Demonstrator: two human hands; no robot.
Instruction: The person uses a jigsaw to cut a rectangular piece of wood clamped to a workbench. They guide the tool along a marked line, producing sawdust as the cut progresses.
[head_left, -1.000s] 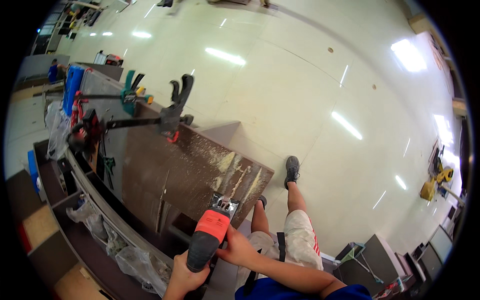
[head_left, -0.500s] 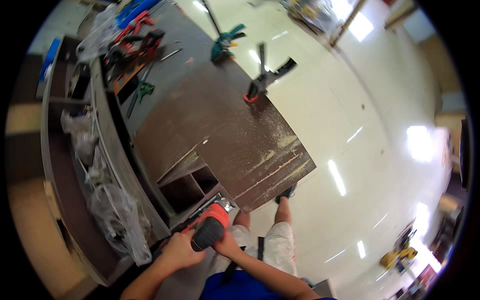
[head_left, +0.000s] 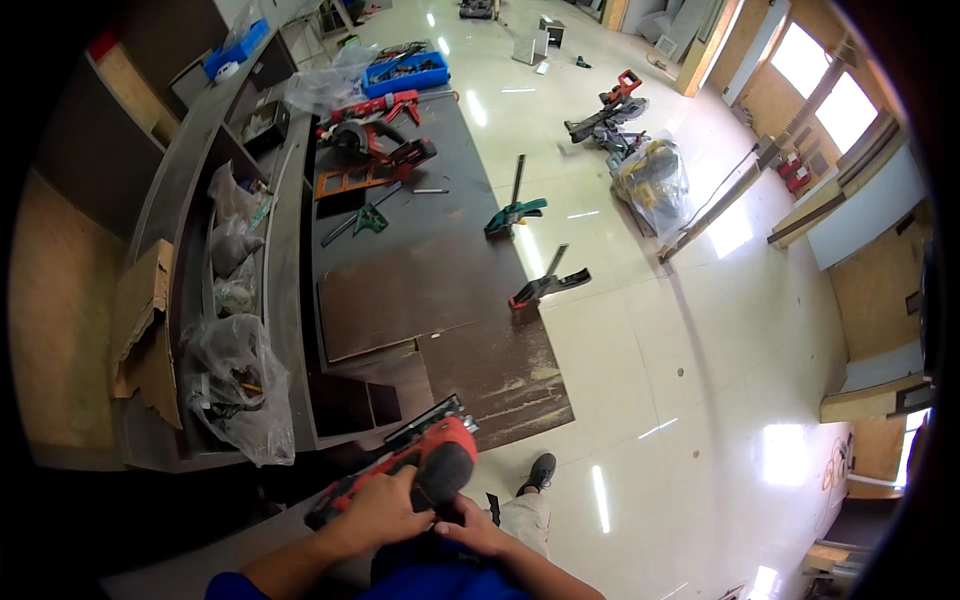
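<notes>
A red and black jigsaw (head_left: pixel 440 455) is tilted in front of my body, its metal base plate turned up and away from me. My left hand (head_left: pixel 380 512) is closed around its handle. Close under the dark rounded end of the jigsaw, my right hand (head_left: pixel 478 527) has its fingers curled in; what they grip is hidden. Beyond the tool lies a dark brown panel (head_left: pixel 480 355) with pale sawdust and scored lines near its right corner. A black and red clamp (head_left: pixel 545 288) and a green clamp (head_left: pixel 515 215) grip the right edge of the worktop.
On the grey worktop (head_left: pixel 450 160) lie a circular saw (head_left: pixel 375 145), a green-handled tool (head_left: pixel 370 220) and a blue tray (head_left: pixel 410 75) of tools. Plastic bags (head_left: pixel 240 390) fill a shelf unit at left, beside torn cardboard (head_left: pixel 145 335). A wrapped machine (head_left: pixel 650 185) stands on the tiled floor.
The view has swung up, showing more of the room. The jigsaw stays in my left hand, now away from the panel's near edge. My right hand shows more plainly beside it.
</notes>
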